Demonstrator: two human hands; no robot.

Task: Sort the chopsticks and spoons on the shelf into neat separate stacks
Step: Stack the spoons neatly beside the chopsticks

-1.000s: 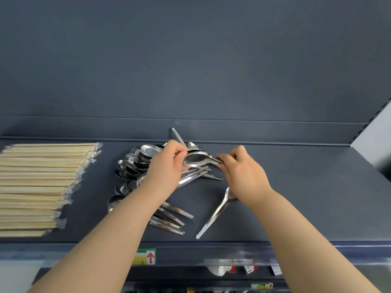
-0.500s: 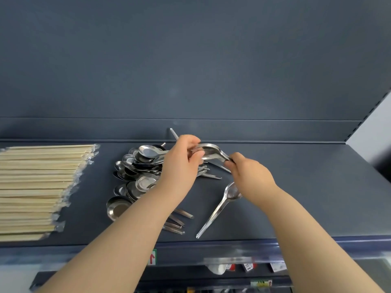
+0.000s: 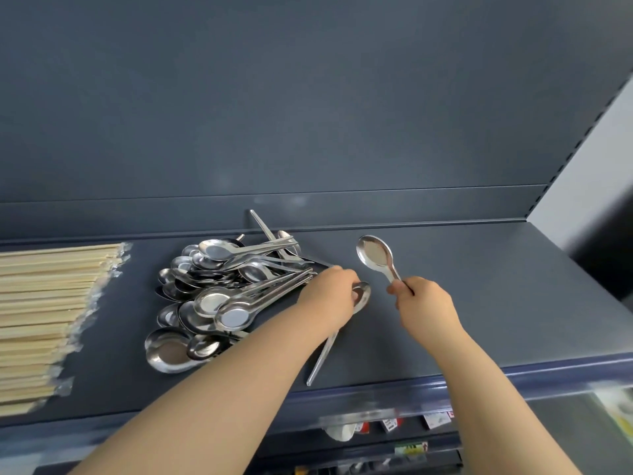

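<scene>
The spoon (image 3: pixel 375 256) in your right hand (image 3: pixel 424 306) is up off the shelf (image 3: pixel 486 296), bowl at the top and facing you, with your fingers (image 3: pixel 396 289) pinched round the end of its handle. Your left hand (image 3: pixel 330 298) is down on a second spoon (image 3: pixel 362 295) lying alone just right of the heap. The fingers are curled over its bowl, but can't tell if they're gripping or just touching. Its handle runs toward the shelf's front edge. The spoon pile (image 3: pixel 219 296) is a messy heap mid-shelf, and the wrapped chopsticks (image 3: pixel 44 320) sit flat well off to the left.
</scene>
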